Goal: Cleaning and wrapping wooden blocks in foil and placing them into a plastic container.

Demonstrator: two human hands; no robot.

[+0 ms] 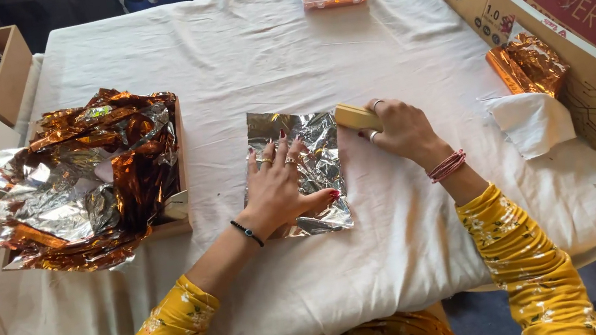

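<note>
While the left hand (278,182) is pressing flat on the silver foil sheet (311,149), the right hand (402,129) is bringing a small wooden block (356,116) to the sheet's upper right corner.

Going from left to right: a tray of crumpled copper and silver foil (89,181) is sitting well apart from the sheet; the left hand is lying spread, fingers wide, holding nothing; the block, gripped in the right hand's fingers, is touching the foil's edge, its long axis running roughly left to right, slightly tilted; a copper-wrapped piece (529,65) is resting beside the cardboard box (585,66).

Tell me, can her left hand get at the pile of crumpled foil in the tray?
Probably yes: the left hand lies flat on the foil sheet, and only bare cloth separates it from the foil pile.
</note>
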